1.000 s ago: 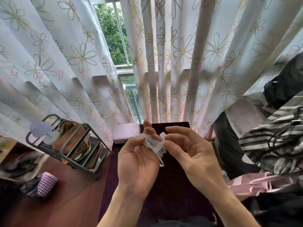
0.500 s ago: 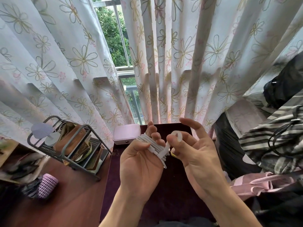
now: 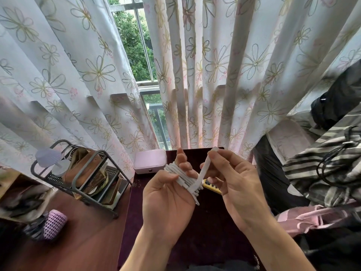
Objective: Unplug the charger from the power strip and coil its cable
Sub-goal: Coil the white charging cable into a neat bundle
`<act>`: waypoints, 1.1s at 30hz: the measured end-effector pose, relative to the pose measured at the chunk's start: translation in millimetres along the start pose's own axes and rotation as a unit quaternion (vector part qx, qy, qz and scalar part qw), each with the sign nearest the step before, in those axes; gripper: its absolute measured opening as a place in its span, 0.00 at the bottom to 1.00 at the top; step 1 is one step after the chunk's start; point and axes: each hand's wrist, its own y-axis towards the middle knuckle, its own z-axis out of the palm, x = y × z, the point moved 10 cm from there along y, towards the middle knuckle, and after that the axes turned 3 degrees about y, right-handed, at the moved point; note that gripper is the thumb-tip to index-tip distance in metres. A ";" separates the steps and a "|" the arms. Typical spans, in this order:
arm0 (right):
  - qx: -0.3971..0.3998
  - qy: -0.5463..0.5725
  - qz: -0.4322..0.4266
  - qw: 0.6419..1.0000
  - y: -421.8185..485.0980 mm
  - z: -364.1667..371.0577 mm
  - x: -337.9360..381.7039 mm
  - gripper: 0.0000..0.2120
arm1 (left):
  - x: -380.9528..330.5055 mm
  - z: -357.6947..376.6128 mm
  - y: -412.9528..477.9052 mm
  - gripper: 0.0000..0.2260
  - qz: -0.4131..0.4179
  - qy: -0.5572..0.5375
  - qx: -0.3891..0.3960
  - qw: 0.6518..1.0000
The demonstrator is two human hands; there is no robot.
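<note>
L hand (image 3: 168, 200) clutching coiled cable (image 3: 179, 174), R hand (image 3: 240, 184) pinching its strap (image 3: 204, 171) (pulled taut)

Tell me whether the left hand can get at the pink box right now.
Probably not freely: the pink box lies just beyond the left hand with nothing between, but that hand grips the coiled cable.

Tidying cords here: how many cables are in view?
2. The white cable lies coiled in the left hand; the black cable lies on the striped cloth at far right. Others may be hidden.
</note>
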 end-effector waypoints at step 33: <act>0.158 -0.117 -0.012 0.981 -16.5 14.9 -6.1 0.19 | -22.1 27.4 3.3 0.24 0.103 0.142 0.025 0.984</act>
